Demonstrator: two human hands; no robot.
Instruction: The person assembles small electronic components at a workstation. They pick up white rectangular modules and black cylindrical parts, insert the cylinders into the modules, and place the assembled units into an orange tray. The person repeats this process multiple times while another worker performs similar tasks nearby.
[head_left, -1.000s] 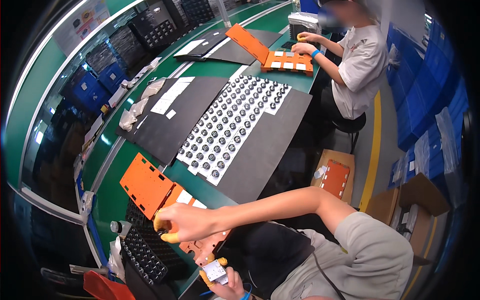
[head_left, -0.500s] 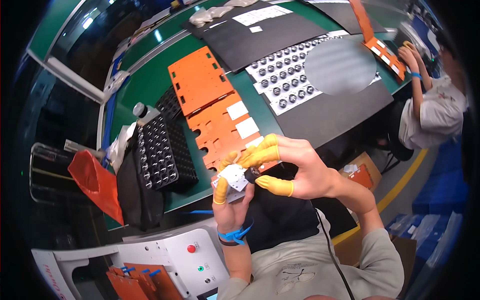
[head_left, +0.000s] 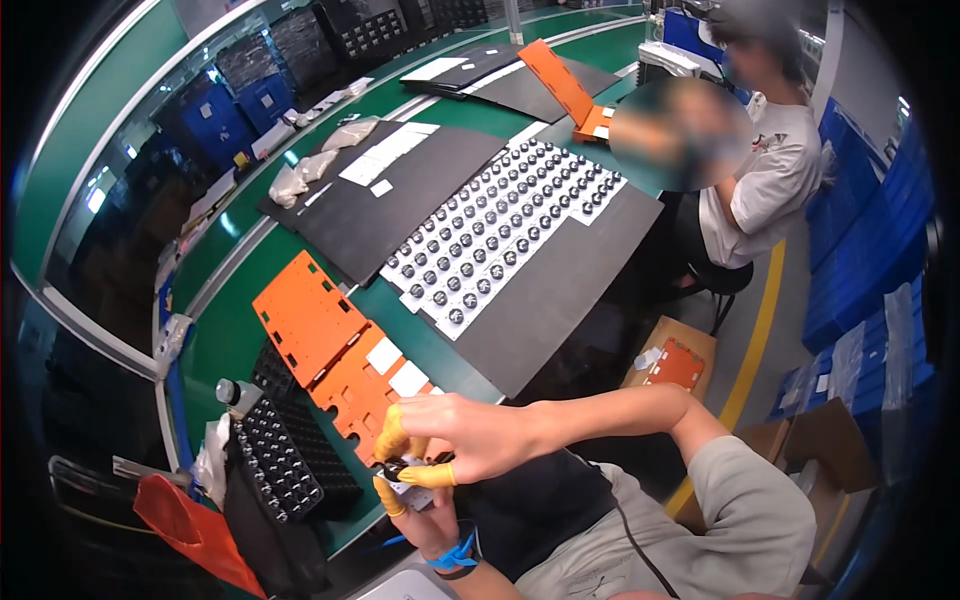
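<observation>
My left hand (head_left: 432, 526), with yellow finger cots and a blue wrist band, holds a small white square plate (head_left: 416, 495) from below. Over it, my right hand (head_left: 482, 440), also in yellow finger cots, pinches a small black round part (head_left: 394, 469) against the plate. Fingers partly cover both pieces. Just beyond my hands lies an unfolded orange fixture (head_left: 308, 322) with cutouts and white plates (head_left: 383, 355) set in its near half.
Left of the fixture stands a black tray (head_left: 285, 452) of round parts, beside a red-orange bag (head_left: 185, 530). Rows of white plates with black knobs (head_left: 490, 243) cover a dark mat (head_left: 560, 300). A co-worker (head_left: 765, 160) sits at the right, near another orange fixture (head_left: 560, 80).
My view has swung up and to the right, so the hands appear lower left. The right hand now covers more of the plate, still pinching the black part. The co-worker shows more fully.
</observation>
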